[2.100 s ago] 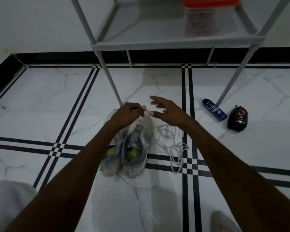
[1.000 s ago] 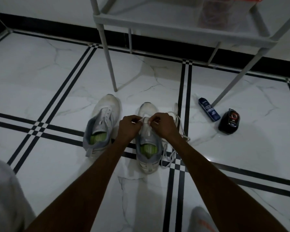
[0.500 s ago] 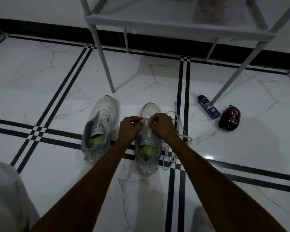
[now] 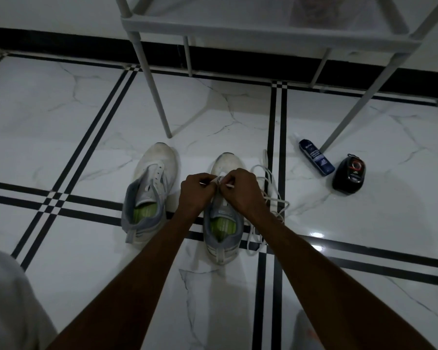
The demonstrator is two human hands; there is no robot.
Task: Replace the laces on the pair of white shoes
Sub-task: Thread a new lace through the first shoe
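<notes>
Hands: your left hand (image 4: pixel 196 192) and right hand (image 4: pixel 240 192) pinch a lace (image 4: pixel 269 198) over the right shoe (image 4: pixel 223 223); the left shoe (image 4: pixel 149 188) sits beside it. Floor (image 4: pixel 61 137) lies open leftward; the bottle (image 4: pixel 316 157) label is unreadable.

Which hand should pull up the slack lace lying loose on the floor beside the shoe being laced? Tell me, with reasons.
Right. The loose lace lies on the floor directly beside the right hand, on the right shoe's outer side. The left hand would have to cross over the shoe.

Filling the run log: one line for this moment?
left hand pinches lace | right hand pinches lace | at right shoe | left shoe unlaced
</notes>
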